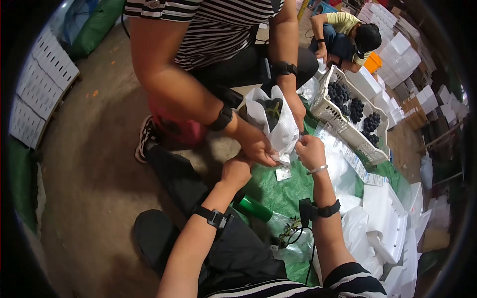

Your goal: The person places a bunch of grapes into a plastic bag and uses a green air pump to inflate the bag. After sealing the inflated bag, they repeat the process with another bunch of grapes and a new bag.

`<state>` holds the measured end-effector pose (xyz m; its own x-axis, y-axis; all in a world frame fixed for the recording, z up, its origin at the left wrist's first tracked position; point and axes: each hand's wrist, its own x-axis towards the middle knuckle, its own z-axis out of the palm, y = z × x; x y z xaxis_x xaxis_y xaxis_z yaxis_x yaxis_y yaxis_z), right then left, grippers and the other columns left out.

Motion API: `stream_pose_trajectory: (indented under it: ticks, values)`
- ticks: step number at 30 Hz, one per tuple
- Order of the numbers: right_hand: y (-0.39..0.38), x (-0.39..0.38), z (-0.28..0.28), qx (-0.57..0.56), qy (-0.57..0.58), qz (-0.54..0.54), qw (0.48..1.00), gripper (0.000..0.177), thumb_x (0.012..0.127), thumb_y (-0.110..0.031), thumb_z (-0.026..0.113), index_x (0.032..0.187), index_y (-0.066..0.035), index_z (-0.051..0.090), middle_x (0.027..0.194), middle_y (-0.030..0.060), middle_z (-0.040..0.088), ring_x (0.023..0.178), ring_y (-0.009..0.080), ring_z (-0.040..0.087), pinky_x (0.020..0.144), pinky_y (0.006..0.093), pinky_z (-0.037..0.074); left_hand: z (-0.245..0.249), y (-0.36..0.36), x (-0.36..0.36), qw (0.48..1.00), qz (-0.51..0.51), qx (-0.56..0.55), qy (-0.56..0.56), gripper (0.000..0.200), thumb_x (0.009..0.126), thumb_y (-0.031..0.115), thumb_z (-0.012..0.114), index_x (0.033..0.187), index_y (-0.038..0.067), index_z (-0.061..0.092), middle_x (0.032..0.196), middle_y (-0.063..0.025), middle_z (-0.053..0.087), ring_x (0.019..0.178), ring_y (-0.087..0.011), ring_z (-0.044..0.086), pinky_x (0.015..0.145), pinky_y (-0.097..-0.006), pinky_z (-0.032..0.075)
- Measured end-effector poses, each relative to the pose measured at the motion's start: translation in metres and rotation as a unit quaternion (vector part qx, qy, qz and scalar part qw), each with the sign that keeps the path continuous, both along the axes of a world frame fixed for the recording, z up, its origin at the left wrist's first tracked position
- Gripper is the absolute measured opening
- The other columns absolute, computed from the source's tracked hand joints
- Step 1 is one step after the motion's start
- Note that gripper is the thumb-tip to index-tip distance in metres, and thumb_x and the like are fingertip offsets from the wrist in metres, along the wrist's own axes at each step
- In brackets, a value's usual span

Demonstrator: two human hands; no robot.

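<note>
A white foam bag [282, 130] with dark grapes [271, 108] and a green stem at its open top is held by a co-worker's two hands, one low at its base, the other on its far side. My right hand [310, 152] is closed, fingertips pinched at the bag's right edge. Curled and partly hidden behind the co-worker's lower hand [257, 144], my left hand [236, 172] sits just below the bag's left side; what its fingers hold is out of sight. A small printed packet [283, 173] hangs under the bag.
A white crate [325, 107] with several bunches of black grapes [356, 108] stands at right. Below lie a green roll [253, 207], a clear bag with stems [293, 248] and white foam boxes [380, 218] on green sheeting. Another person [343, 37] crouches behind the crate.
</note>
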<state>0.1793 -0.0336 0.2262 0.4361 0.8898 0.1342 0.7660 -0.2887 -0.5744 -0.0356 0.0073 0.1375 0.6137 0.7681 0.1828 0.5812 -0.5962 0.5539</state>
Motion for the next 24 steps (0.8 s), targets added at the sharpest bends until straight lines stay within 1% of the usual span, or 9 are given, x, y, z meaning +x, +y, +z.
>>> stream_pose_trajectory:
  ticks: [2, 3, 8, 10, 14, 18, 20, 21, 24]
  values:
    - [-0.004, -0.005, 0.012, -0.024, 0.187, -0.050, 0.981, 0.015, 0.069, -0.011, 0.058, 0.073, 0.003, 0.060, 0.057, 0.0095, 0.059, 0.050, 0.0155, 0.058, 0.047, 0.0271, 0.046, 0.001, -0.001, -0.003, 1.000, -0.016, -0.005, 0.011, 0.024, 0.077, 0.011, 0.050, 0.099, 0.010, 0.057, 0.099, -0.0125, 0.058, 0.084, -0.0300, 0.058, 0.071, -0.0401, 0.048]
    - [-0.004, -0.005, 0.010, 0.010, 0.228, -0.055, 0.972, 0.014, 0.069, -0.008, 0.058, 0.078, 0.003, 0.057, 0.058, 0.0044, 0.057, 0.050, 0.0083, 0.054, 0.043, 0.0223, 0.044, 0.000, -0.001, -0.002, 1.000, -0.015, 0.001, -0.015, 0.025, 0.077, 0.011, 0.051, 0.101, 0.010, 0.056, 0.100, -0.0127, 0.058, 0.086, -0.0299, 0.058, 0.071, -0.0401, 0.047]
    - [-0.001, -0.004, 0.006, 0.030, 0.199, -0.050, 0.978, 0.015, 0.070, -0.009, 0.058, 0.079, 0.003, 0.056, 0.059, 0.0051, 0.058, 0.048, 0.0093, 0.054, 0.043, 0.0231, 0.044, 0.002, 0.007, -0.007, 0.997, -0.021, -0.001, -0.073, 0.029, 0.078, 0.012, 0.052, 0.107, 0.011, 0.053, 0.104, -0.0138, 0.057, 0.089, -0.0300, 0.057, 0.073, -0.0404, 0.047]
    - [0.000, -0.003, 0.003, -0.008, 0.207, -0.031, 0.978, 0.014, 0.071, -0.009, 0.057, 0.079, 0.003, 0.056, 0.059, 0.0053, 0.058, 0.048, 0.0093, 0.054, 0.043, 0.0232, 0.044, 0.002, 0.016, -0.011, 0.996, -0.033, -0.082, -0.003, 0.030, 0.077, 0.013, 0.055, 0.107, 0.008, 0.051, 0.107, -0.0165, 0.054, 0.094, -0.0303, 0.054, 0.079, -0.0412, 0.044]
    - [0.014, 0.009, -0.027, -0.007, 0.233, -0.041, 0.972, 0.011, 0.072, -0.008, 0.055, 0.076, 0.003, 0.056, 0.058, 0.0055, 0.058, 0.048, 0.0098, 0.055, 0.041, 0.0231, 0.043, -0.006, 0.044, 0.000, 0.997, -0.048, -0.047, 0.031, 0.022, 0.079, 0.014, 0.053, 0.099, 0.006, 0.056, 0.097, -0.0173, 0.058, 0.086, -0.0327, 0.057, 0.074, -0.0410, 0.046]
    - [0.033, 0.021, -0.050, -0.034, 0.124, -0.060, 0.990, 0.018, 0.074, -0.014, 0.055, 0.079, 0.003, 0.058, 0.063, 0.0106, 0.061, 0.053, 0.0164, 0.059, 0.051, 0.0300, 0.047, -0.022, 0.047, -0.001, 0.996, -0.077, -0.015, -0.052, 0.020, 0.080, 0.013, 0.051, 0.098, 0.008, 0.058, 0.094, -0.0171, 0.059, 0.085, -0.0331, 0.057, 0.072, -0.0407, 0.047]
    - [0.043, 0.032, -0.067, -0.025, 0.086, -0.056, 0.994, 0.020, 0.074, -0.016, 0.056, 0.079, 0.003, 0.059, 0.066, 0.0118, 0.062, 0.058, 0.0186, 0.060, 0.056, 0.0317, 0.047, -0.026, 0.038, 0.001, 0.994, -0.061, -0.047, -0.082, 0.020, 0.081, 0.012, 0.049, 0.098, 0.012, 0.058, 0.096, -0.0156, 0.059, 0.085, -0.0325, 0.057, 0.072, -0.0408, 0.047]
    - [0.047, 0.039, -0.076, -0.018, 0.047, -0.052, 0.997, 0.022, 0.075, -0.018, 0.056, 0.080, 0.003, 0.059, 0.069, 0.0129, 0.063, 0.062, 0.0207, 0.061, 0.060, 0.0334, 0.047, -0.032, 0.037, 0.004, 0.994, -0.061, -0.044, -0.078, 0.021, 0.081, 0.013, 0.048, 0.100, 0.016, 0.058, 0.096, -0.0142, 0.059, 0.085, -0.0321, 0.057, 0.071, -0.0409, 0.047]
    - [0.055, 0.054, -0.094, 0.027, 0.065, -0.018, 0.997, 0.023, 0.075, -0.019, 0.057, 0.082, 0.003, 0.060, 0.075, 0.0144, 0.064, 0.068, 0.0228, 0.062, 0.063, 0.0338, 0.046, -0.026, 0.041, 0.008, 0.994, -0.087, -0.052, -0.042, 0.024, 0.082, 0.012, 0.045, 0.101, 0.016, 0.058, 0.099, -0.0133, 0.058, 0.091, -0.0314, 0.056, 0.073, -0.0407, 0.046]
